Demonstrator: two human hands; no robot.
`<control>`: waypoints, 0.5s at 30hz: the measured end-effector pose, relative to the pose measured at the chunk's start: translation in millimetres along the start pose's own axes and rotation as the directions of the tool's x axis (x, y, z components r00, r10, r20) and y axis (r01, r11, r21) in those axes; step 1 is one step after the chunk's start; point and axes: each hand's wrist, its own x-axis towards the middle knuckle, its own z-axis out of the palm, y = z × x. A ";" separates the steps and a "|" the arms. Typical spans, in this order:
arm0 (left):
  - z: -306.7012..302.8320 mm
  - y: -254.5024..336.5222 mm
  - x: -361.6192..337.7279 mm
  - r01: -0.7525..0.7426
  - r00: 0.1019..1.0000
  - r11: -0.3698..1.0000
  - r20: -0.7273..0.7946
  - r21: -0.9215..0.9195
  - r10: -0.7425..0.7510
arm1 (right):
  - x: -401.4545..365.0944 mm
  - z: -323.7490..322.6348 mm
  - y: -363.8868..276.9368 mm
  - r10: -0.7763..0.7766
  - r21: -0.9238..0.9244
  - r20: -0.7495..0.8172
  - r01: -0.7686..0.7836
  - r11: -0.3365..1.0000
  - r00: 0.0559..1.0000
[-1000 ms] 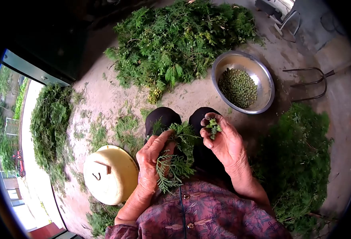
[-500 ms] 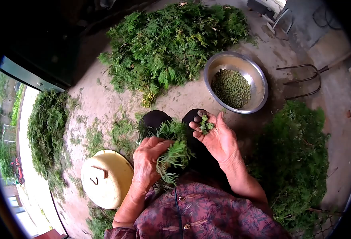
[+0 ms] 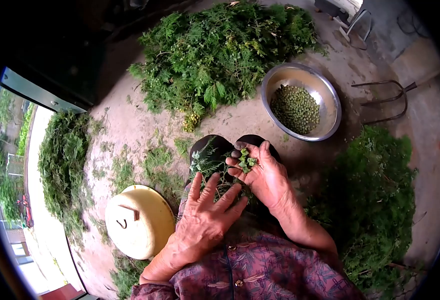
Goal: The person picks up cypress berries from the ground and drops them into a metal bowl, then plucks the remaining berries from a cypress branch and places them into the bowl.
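My right hand (image 3: 269,184) is turned palm up, with a small cluster of green seed cones (image 3: 247,161) held on its curled fingers. Its fingertips look dark and stained. To the left, the back of my left hand (image 3: 207,222) faces up with the fingers spread apart. Just beyond those fingers a feathery evergreen sprig (image 3: 205,160) lies over my dark-trousered knees; whether the left palm touches it is hidden. Ahead on the right, a steel basin (image 3: 332,112) contains many loose green cones (image 3: 296,109).
A large heap of evergreen branches (image 3: 205,60) lies ahead, with more piles at left (image 3: 62,160) and right (image 3: 375,200). An upturned cream basin (image 3: 140,225) sits by my left arm. A metal fork (image 3: 402,102) rests on the floor at right.
My left hand has gone from closed round the leafy sprig to spread fingers, and the sprig now shows beyond them. The right hand has shifted slightly left, still holding the cones.
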 end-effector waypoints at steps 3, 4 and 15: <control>-10.3 1.4 2.8 -0.044 0.982 0.991 -0.188 -0.124 0.020 | -0.9 2.3 -0.6 -0.016 -0.010 0.027 0.016 1.000 1.000; -12.1 -0.4 4.8 -0.060 0.968 0.983 -0.251 -0.171 0.015 | -1.6 2.3 0.0 -0.011 -0.027 0.032 0.012 1.000 0.999; 32.1 -20.1 48.4 -0.012 0.872 0.976 -0.479 -0.218 -0.096 | -11.3 16.8 10.4 0.011 -0.036 0.010 -0.011 0.999 1.000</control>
